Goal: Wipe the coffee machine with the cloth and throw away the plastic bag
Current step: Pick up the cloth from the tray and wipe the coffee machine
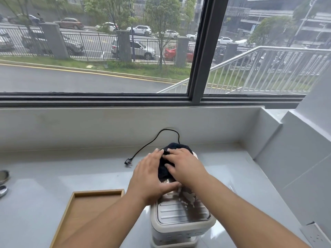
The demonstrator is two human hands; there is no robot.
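A white coffee machine (180, 224) with a ribbed steel drip tray stands on the grey counter, low in the middle of the view. A dark cloth (177, 146) lies over its top. My left hand (152, 176) rests against the machine's left side with its fingers straight and the thumb across the front. My right hand (184, 164) presses flat on the cloth with its fingers spread. No plastic bag shows.
The machine's black power cord and plug (128, 162) lie unplugged on the counter (53, 169) behind. A wooden tray (80, 210) sits left of the machine. Metal items (3, 176) sit at the left edge, a wall socket (315, 235) at the lower right, a window behind.
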